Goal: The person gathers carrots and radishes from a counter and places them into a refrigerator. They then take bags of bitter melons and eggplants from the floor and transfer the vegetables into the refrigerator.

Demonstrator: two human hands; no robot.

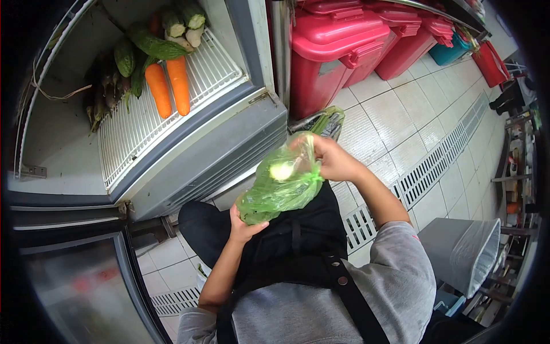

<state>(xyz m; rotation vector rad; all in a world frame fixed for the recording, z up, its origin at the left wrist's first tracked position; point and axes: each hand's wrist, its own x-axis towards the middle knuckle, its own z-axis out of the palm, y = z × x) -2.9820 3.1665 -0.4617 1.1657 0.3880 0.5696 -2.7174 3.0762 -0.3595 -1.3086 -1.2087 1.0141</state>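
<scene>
A translucent green plastic bag (278, 186) is stretched between my two hands above my lap. Through its film shows a pale yellow-white patch, and I cannot make out what the contents are. My left hand (245, 227) supports the bag's lower left end, fingers curled around it. At the upper right, my right hand (333, 160) grips the bag near a gathered, twisted part, its fingertips partly behind the film. Ahead on the left, two carrots (168, 87) lie on a white wire shelf (215, 71) in an open fridge, beside long green vegetables (152, 43) and darker, slender ones (106, 89).
The fridge's glass door (74, 281) stands open at lower left. Red lidded bins (338, 51) line the far side. Another plastic bag with green stalks (329, 121) sits on the floor beside the fridge. A floor drain grate (438, 155) and a grey bin (455, 246) are right.
</scene>
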